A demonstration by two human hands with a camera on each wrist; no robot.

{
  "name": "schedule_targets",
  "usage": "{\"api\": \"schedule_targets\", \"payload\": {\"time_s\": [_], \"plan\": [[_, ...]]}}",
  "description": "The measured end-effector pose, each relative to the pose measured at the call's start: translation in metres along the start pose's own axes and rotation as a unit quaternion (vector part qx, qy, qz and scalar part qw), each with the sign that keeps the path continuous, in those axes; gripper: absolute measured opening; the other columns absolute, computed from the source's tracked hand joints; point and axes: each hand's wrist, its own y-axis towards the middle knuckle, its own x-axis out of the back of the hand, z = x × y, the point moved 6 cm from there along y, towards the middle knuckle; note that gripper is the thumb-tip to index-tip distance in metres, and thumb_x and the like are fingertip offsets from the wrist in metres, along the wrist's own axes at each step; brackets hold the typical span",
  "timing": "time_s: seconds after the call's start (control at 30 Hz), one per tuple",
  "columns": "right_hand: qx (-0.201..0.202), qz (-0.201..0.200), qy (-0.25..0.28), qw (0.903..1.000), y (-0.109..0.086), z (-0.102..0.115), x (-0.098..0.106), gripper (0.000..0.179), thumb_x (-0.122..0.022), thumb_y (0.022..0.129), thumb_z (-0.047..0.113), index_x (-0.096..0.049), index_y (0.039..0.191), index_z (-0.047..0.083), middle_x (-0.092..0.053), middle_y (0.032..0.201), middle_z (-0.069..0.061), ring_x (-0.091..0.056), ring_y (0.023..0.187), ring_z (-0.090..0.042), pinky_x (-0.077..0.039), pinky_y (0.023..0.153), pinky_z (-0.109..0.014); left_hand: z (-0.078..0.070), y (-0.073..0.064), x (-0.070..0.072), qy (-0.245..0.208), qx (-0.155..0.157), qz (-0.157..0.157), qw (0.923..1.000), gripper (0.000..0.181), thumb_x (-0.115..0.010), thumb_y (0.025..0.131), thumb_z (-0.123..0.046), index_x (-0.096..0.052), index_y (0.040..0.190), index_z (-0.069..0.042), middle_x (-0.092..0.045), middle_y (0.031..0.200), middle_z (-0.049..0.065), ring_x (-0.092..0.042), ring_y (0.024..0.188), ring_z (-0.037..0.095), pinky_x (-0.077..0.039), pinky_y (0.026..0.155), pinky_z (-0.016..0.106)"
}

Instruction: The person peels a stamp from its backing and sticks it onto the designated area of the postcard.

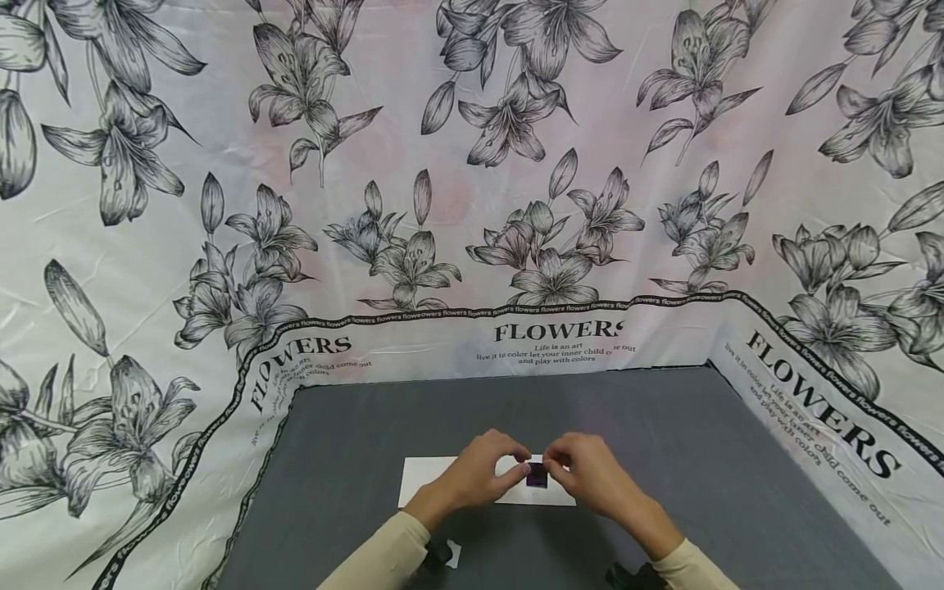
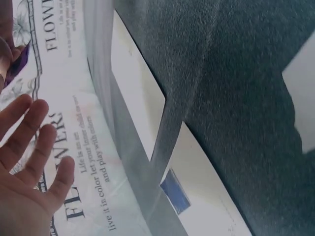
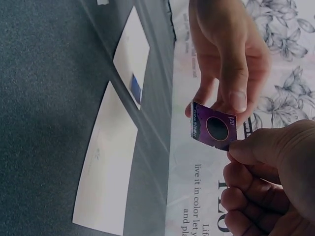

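My right hand pinches a purple postage stamp by one corner between thumb and index finger, its other fingers curled below. A dark round design and small white print mark the stamp's face. From the other side, my left hand has thumb and index fingertips right at the stamp's edge, and its remaining fingers extend loosely in the left wrist view. Below the hands lie two white cards. One card has only faint marks, while the other card bears a blue stamp, hidden behind my left hand in the head view.
Dark grey cloth covers the work surface. A white paper scrap lies near my left wrist. White flower-printed curtains rise behind and on both sides, with a black lettered band along their lower part.
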Motion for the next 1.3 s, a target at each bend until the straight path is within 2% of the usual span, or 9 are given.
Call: {"api": "schedule_targets", "payload": {"time_s": [0.2,0.33,0.5,0.67,1.03,1.13,1.2,1.3], "plan": [[0.009,0.003,0.009,0.9999,0.000,0.004,-0.004,0.012,-0.081,0.092,0.005,-0.081,0.087,0.016,-0.075,0.087,0.008,-0.063,0.078,-0.002,-0.054,0.069,-0.026,-0.005,0.001,-0.001,-0.029,-0.006,-0.003,0.9995,0.010,-0.073,0.105,-0.020,-0.081,0.109,-0.014,-0.079,0.101,-0.003,-0.068,0.096,0.007,-0.055,0.090,0.025],[0.010,0.009,0.016,0.9998,0.000,0.005,-0.006,0.011,-0.082,0.093,0.006,-0.082,0.089,0.016,-0.074,0.087,0.009,-0.064,0.078,-0.002,-0.055,0.069,-0.027,-0.005,0.001,0.000,-0.037,0.002,-0.010,0.9993,0.008,-0.074,0.105,-0.018,-0.080,0.105,-0.013,-0.078,0.096,-0.002,-0.067,0.090,0.005,-0.059,0.086,0.031],[0.012,0.005,0.018,0.9997,-0.001,0.005,-0.005,0.009,-0.084,0.093,0.007,-0.082,0.093,0.016,-0.074,0.088,0.009,-0.067,0.078,-0.007,-0.055,0.069,-0.027,-0.001,0.001,0.000,-0.053,0.013,-0.013,0.9984,0.007,-0.074,0.105,-0.015,-0.080,0.104,-0.013,-0.078,0.096,-0.001,-0.065,0.089,0.001,-0.062,0.088,0.043],[0.010,0.000,0.014,0.9999,-0.004,0.001,-0.007,0.009,-0.086,0.090,0.007,-0.082,0.094,0.015,-0.072,0.086,0.009,-0.067,0.076,-0.010,-0.054,0.068,-0.026,0.002,-0.001,0.000,-0.064,0.017,-0.016,0.9977,0.006,-0.074,0.105,-0.013,-0.080,0.105,-0.013,-0.078,0.095,-0.002,-0.063,0.088,-0.002,-0.062,0.087,0.043],[0.027,0.005,0.024,0.9993,-0.007,0.004,-0.017,0.011,-0.083,0.092,0.005,-0.083,0.095,0.016,-0.073,0.086,0.010,-0.063,0.078,-0.002,-0.054,0.069,-0.026,0.002,-0.001,-0.001,-0.079,0.010,-0.020,0.9966,0.007,-0.075,0.104,-0.013,-0.081,0.107,-0.012,-0.079,0.096,-0.001,-0.064,0.088,-0.002,-0.062,0.086,0.043],[0.024,0.000,0.023,0.9994,-0.006,0.006,-0.016,0.010,-0.083,0.093,0.006,-0.083,0.096,0.016,-0.074,0.088,0.010,-0.065,0.079,-0.003,-0.055,0.070,-0.026,0.001,-0.001,0.001,-0.077,0.019,-0.033,0.9963,0.007,-0.075,0.104,-0.015,-0.081,0.107,-0.013,-0.079,0.097,-0.002,-0.066,0.087,0.002,-0.062,0.085,0.043],[0.022,-0.003,0.025,0.9994,-0.006,0.007,-0.016,0.010,-0.083,0.094,0.006,-0.083,0.097,0.016,-0.074,0.090,0.010,-0.065,0.080,-0.004,-0.056,0.071,-0.026,0.002,-0.001,0.004,-0.078,0.031,-0.045,0.9954,0.006,-0.076,0.104,-0.017,-0.080,0.107,-0.014,-0.078,0.098,-0.001,-0.070,0.088,0.010,-0.061,0.084,0.043],[0.022,-0.005,0.029,0.9993,-0.005,0.009,-0.015,0.009,-0.083,0.094,0.007,-0.083,0.097,0.016,-0.073,0.090,0.011,-0.066,0.081,-0.007,-0.056,0.072,-0.027,0.002,-0.002,0.007,-0.078,0.058,-0.067,0.9930,0.005,-0.077,0.103,-0.020,-0.077,0.101,-0.016,-0.075,0.093,-0.003,-0.072,0.088,0.025,-0.060,0.080,0.032]]}}
